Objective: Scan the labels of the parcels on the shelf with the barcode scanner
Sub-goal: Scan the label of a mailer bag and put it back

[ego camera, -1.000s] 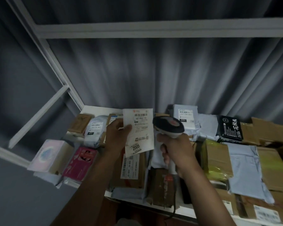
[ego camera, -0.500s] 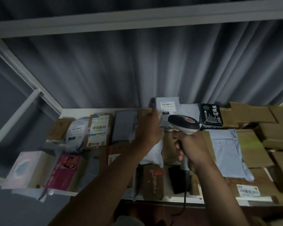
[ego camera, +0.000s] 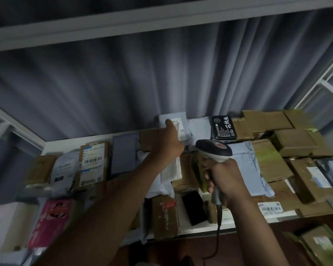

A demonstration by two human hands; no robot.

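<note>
I see my left hand (ego camera: 169, 143) on the far parcel (ego camera: 183, 121) at the shelf (ego camera: 65, 144) back, scanner (ego camera: 213, 150) just right of it, nearer.

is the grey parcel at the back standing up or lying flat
Standing up: the grey parcel leans against the curtain, its label facing forward, the left hand reaching to it. The right hand holds the scanner.

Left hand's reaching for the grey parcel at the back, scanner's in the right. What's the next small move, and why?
Probably tip the grey parcel forward with the left hand so its label faces the scanner. The fingers cover part of the white label, and the scanner, gripped in the right hand, sits lower and nearer.
</note>
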